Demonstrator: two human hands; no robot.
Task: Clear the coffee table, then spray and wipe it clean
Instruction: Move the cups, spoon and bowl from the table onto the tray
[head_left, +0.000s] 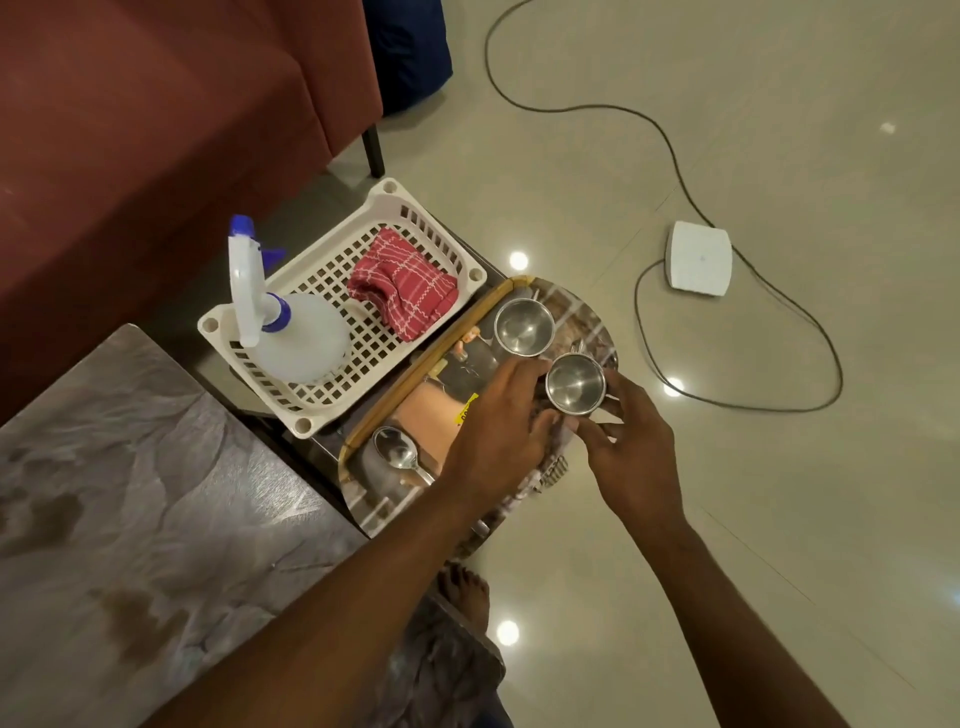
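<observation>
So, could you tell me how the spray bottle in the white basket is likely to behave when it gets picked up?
The spray bottle lies tilted in the white basket, so it may roll or shift when nudged. Its rigid white trigger head should give a firm grip. The translucent body looks like thin plastic, probably light unless well filled; its liquid level is unclear.

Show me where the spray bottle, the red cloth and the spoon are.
spray bottle (301, 338): head view, on its clear round body.
red cloth (405, 286): head view, on the middle of the checked fabric.
spoon (394, 448): head view, on its bowl.
</observation>
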